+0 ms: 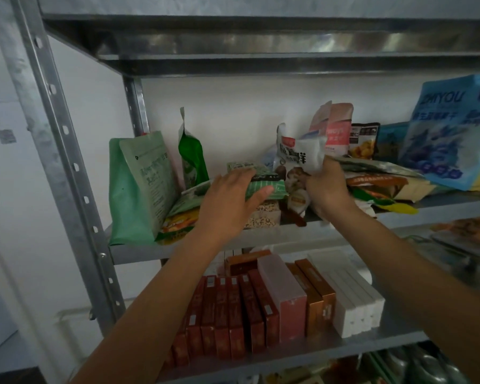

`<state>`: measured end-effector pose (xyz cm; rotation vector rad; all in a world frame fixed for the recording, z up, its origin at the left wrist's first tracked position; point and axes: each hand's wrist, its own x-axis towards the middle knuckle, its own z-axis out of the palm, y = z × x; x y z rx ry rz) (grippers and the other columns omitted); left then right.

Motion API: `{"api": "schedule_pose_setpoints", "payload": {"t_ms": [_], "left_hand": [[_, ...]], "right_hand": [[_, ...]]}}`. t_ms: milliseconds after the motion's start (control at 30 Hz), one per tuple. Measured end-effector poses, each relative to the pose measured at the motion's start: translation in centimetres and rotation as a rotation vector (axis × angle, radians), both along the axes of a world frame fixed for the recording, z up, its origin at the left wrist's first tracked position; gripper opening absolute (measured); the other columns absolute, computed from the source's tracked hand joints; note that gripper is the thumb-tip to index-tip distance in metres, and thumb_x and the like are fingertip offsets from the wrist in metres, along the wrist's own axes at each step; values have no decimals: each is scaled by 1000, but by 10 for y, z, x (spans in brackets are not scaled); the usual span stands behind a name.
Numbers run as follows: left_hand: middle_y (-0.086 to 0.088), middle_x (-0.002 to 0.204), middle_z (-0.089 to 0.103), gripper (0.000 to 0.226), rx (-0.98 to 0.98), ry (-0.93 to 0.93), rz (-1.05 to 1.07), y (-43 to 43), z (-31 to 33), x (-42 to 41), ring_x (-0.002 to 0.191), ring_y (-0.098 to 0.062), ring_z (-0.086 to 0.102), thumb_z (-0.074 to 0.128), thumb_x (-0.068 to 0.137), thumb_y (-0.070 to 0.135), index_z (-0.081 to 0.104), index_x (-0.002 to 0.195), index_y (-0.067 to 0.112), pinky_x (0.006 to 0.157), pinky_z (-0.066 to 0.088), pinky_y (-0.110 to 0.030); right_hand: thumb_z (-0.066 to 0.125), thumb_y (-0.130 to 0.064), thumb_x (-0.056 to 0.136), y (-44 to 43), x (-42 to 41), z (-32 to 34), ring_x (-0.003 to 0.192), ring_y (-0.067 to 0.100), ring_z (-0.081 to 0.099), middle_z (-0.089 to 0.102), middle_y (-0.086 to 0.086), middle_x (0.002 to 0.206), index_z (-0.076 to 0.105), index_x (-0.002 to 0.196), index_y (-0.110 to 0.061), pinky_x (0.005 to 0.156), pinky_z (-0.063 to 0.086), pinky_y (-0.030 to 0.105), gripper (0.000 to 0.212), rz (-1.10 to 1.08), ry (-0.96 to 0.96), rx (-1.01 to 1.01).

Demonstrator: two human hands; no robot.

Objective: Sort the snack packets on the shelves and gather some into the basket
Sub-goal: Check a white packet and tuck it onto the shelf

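Note:
On the upper metal shelf [233, 239] lies a heap of snack packets. My left hand [230, 202] grips a flat green packet [269, 188] on top of the heap, thumb under its edge. My right hand [327, 189] holds a white packet with black print and a mushroom picture [297, 159], lifted above the pile. Two tall pale green pouches [139, 187] stand at the shelf's left end, with a dark green pouch [193, 156] behind them. No basket is in view.
A big blue pouch [455, 131] and pink packets [336, 128] stand at the right of the shelf. The shelf below carries rows of red, orange, pink and white boxes [263, 309]. A perforated steel upright [58, 151] stands at left, a white wall behind.

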<state>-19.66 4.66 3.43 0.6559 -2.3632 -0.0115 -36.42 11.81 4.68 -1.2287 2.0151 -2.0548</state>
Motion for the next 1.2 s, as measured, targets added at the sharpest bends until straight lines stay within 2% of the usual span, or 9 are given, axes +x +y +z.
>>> {"api": "schedule_pose_setpoints", "payload": {"t_ms": [200, 300, 400, 533, 633, 733, 867, 967, 1200], "left_hand": [[-10, 157, 24, 88, -120, 191, -79, 13, -15, -9, 146, -23, 19, 36, 84, 72, 31, 148, 12, 117, 16, -37], [1, 156, 27, 84, 68, 319, -341, 43, -20, -12, 142, -5, 17, 59, 83, 58, 24, 150, 22, 115, 14, -22], [0, 144, 47, 77, 322, 419, -680, 66, -15, -13, 133, -6, 41, 75, 81, 25, 32, 144, 24, 109, 31, -17], [-11, 107, 71, 44, 571, 306, -923, 76, -14, -11, 102, -21, 67, 78, 76, 8, 63, 117, 7, 92, 54, -39], [-5, 90, 73, 19, 705, 276, -968, 82, -19, -11, 83, -24, 69, 78, 73, 19, 74, 90, 14, 74, 57, -38], [-2, 80, 73, 7, 818, 440, -955, 88, -27, -13, 73, -19, 68, 76, 75, 12, 75, 82, 14, 64, 56, -28], [-9, 76, 72, 11, 854, 730, -823, 94, -36, -18, 73, -35, 68, 74, 76, 3, 75, 78, 14, 65, 59, -44], [-3, 71, 70, 17, 964, 899, -784, 96, -32, -15, 68, -23, 68, 71, 78, -1, 71, 73, 15, 62, 58, -35], [-2, 77, 70, 13, 917, 832, -671, 94, -25, -9, 73, -22, 70, 72, 80, 1, 66, 82, 12, 63, 60, -36]], "right_hand": [[61, 8, 85, 78, 27, -26, 99, 6, 55, 58, -11, 100, 63, 115, -8, 74, 42, 7, 34, -21, 244, -76], [63, 7, 84, 112, 36, -39, 91, -1, 60, 59, -19, 95, 59, 94, -35, 79, 49, 11, 43, 40, 199, -104], [62, 9, 83, 135, 38, -52, 73, -15, 61, 63, -24, 81, 57, 82, -35, 65, 48, 5, 45, 104, 125, -43], [58, 20, 78, 152, 37, -66, 60, -15, 61, 63, -26, 56, 58, 77, -23, 54, 45, 3, 43, 239, -59, -40], [59, 20, 77, 161, 36, -72, 62, -13, 62, 65, -25, 58, 61, 77, -22, 56, 46, 4, 41, 294, -71, 9], [63, 17, 76, 164, 35, -83, 68, -7, 66, 70, -21, 66, 63, 82, -22, 60, 51, 9, 39, 315, -116, 83], [73, 0, 68, 162, 38, -104, 79, 14, 72, 75, -3, 85, 68, 93, -16, 63, 57, 23, 30, 363, -300, 52], [78, -15, 65, 163, 56, -124, 89, 10, 70, 74, -7, 97, 65, 102, -22, 73, 58, 26, 40, 479, -300, 243], [70, -10, 65, 157, 75, -147, 82, 13, 72, 76, -1, 88, 74, 85, -19, 60, 54, 17, 23, 441, -432, 83]]}}
